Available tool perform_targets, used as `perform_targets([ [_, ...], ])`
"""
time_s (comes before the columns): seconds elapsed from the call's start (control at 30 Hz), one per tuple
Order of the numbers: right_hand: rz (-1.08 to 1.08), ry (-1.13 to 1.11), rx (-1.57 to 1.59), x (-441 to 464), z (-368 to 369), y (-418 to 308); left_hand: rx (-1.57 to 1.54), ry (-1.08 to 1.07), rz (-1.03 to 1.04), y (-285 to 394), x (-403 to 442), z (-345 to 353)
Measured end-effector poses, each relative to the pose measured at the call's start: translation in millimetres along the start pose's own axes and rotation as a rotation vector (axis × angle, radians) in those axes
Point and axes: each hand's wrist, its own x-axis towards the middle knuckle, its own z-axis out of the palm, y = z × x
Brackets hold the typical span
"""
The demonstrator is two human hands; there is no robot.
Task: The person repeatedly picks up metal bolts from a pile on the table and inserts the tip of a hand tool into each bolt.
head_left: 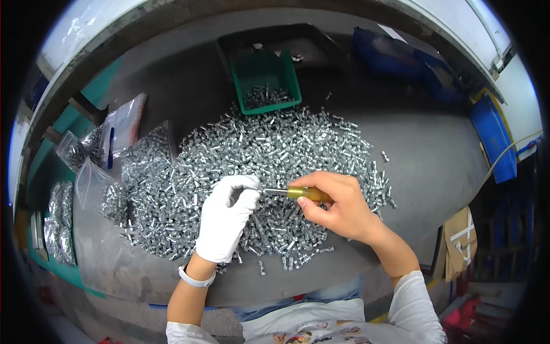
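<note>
My right hand (338, 206), bare, is closed around the yellow handle of a screwdriver (309, 194). Its metal shaft points left and meets the fingertips of my left hand (228, 215). That hand wears a white glove, and its thumb and fingers are pinched around a small metal piece at the shaft's tip; the piece is mostly hidden, so its kind is unclear. Beneath both hands spreads a wide heap of small silvery screw-like metal fasteners (275, 143). A few loose ones lie at the heap's front edge.
Behind the heap, a green bin (243, 103) with some fasteners leans in a black tray (321, 43). Clear bags of fasteners (152, 149), a blue pen (110, 148) and wrapped bundles (60, 223) lie left. A blue bin (495, 140) stands at the right edge, above cardboard (460, 243).
</note>
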Motion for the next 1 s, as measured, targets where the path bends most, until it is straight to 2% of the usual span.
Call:
perform_targets([
  [0.07,0.04,-0.017,0.012,-5,1,1,-0.044,0.014,-0.048,0,-1,4],
  [0.17,-0.038,0.089,0.024,-10,7,11,0.045,0.035,-0.055,-2,0,2],
  [0.3,-0.092,0.119,0.018,-12,11,19,-0.055,0.032,-0.062,0,-4,7],
  [0.4,-0.109,0.095,-0.056,-15,7,23,0.041,0.015,-0.09,2,-5,6],
  [0.5,-0.183,0.108,-0.056,-16,6,28,0.035,0.041,-0.107,7,-6,10],
  [0.6,-0.279,0.085,-0.037,-16,6,31,0.045,-0.02,-0.094,5,-6,8],
  [0.73,-0.208,0.065,0.022,-17,8,31,0.031,-0.007,-0.107,1,-5,7],
  [0.83,-0.004,-0.069,0.144,-19,2,23,0.05,-0.105,0.095,-10,-5,0],
  [0.87,0.111,-0.126,0.21,-22,3,26,0.194,-0.142,0.167,-9,-6,-3],
  [0.97,0.111,-0.108,0.242,-18,4,27,0.144,-0.112,0.242,-3,-1,-2],
  [1.0,0.056,-0.071,0.197,-17,4,28,0.346,0.007,0.314,0,2,-3],
])
